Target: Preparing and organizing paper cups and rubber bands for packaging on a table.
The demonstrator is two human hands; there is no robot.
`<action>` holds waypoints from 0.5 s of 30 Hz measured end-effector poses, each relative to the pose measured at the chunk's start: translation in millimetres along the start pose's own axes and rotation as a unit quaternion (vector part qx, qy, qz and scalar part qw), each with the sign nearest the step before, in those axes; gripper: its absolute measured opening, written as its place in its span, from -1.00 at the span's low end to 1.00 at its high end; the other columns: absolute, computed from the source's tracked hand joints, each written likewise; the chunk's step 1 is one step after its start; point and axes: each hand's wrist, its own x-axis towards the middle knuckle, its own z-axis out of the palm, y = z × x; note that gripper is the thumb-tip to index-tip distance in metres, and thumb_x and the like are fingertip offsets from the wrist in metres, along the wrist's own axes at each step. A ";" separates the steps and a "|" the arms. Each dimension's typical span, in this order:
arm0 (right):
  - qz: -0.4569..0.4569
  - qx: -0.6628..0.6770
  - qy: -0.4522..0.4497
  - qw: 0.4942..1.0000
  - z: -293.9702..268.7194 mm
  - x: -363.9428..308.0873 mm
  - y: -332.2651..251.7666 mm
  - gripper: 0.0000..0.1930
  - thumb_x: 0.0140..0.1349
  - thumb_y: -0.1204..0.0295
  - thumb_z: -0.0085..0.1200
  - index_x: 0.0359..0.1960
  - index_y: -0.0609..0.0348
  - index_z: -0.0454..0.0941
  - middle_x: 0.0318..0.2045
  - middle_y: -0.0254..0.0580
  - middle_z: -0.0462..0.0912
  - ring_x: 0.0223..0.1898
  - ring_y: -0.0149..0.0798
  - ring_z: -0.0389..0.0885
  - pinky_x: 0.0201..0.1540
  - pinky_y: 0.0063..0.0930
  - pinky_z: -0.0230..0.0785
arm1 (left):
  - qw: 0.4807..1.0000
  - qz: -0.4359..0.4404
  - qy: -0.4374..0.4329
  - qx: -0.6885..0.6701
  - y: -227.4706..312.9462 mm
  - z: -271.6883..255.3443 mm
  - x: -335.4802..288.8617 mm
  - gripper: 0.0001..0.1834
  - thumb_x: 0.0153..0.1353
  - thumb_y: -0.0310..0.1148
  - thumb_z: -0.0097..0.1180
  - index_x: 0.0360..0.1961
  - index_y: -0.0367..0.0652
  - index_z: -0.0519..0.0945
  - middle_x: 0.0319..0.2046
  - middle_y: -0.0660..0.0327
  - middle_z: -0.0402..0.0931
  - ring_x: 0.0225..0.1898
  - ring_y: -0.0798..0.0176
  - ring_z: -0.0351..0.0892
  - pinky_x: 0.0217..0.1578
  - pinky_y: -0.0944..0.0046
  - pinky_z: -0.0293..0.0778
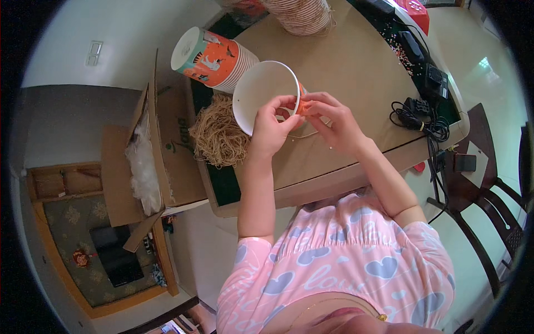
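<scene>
An orange paper cup with a white inside (258,92) is held over the brown table (356,72), its mouth turned toward me. My left hand (271,127) grips the cup's rim near its right side. My right hand (332,119) pinches the same stretch of rim, and a thin tan string (305,134) hangs below the fingers. A stack of matching orange cups (214,58) lies on its side just behind. A heap of tan strings (218,136) sits on the table left of my left hand.
An open cardboard box with white plastic inside (146,161) stands at the table's left end. Another stack of pale cups (303,15) is at the far edge. Black chargers and cables (423,111) lie at the right, with a dark chair (489,211) beside the table.
</scene>
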 end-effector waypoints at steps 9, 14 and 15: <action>0.072 -0.012 -0.008 0.997 -1.9 1.1 3.8 -0.86 0.18 0.65 0.08 -0.22 0.27 0.54 -0.10 -0.18 0.56 -0.15 -0.28 0.59 -0.18 -0.46 0.50 | 0.999 -0.027 -0.008 0.039 -7.4 -6.0 -3.5 -0.60 0.05 -0.61 0.22 -0.02 -0.28 0.57 -0.30 0.32 0.58 -0.35 0.51 0.48 -0.30 0.48 0.46; 0.164 0.026 0.000 0.986 -3.7 4.8 2.2 -0.96 0.22 0.61 0.06 -0.30 0.29 0.50 -0.08 -0.16 0.56 -0.14 -0.30 0.57 -0.18 -0.47 0.48 | 0.999 0.001 -0.011 0.045 -3.7 -4.8 -10.5 -0.63 0.01 -0.58 0.21 -0.08 -0.26 0.61 -0.26 0.26 0.57 -0.42 0.48 0.46 -0.44 0.46 0.40; 0.111 0.021 0.020 0.993 -2.1 4.0 4.1 -0.94 0.20 0.60 0.08 -0.30 0.28 0.51 -0.08 -0.15 0.56 -0.13 -0.26 0.58 -0.15 -0.44 0.48 | 0.999 -0.003 -0.014 0.046 -3.7 -5.2 -11.0 -0.63 0.01 -0.59 0.20 -0.07 -0.25 0.61 -0.26 0.26 0.56 -0.42 0.48 0.46 -0.44 0.47 0.40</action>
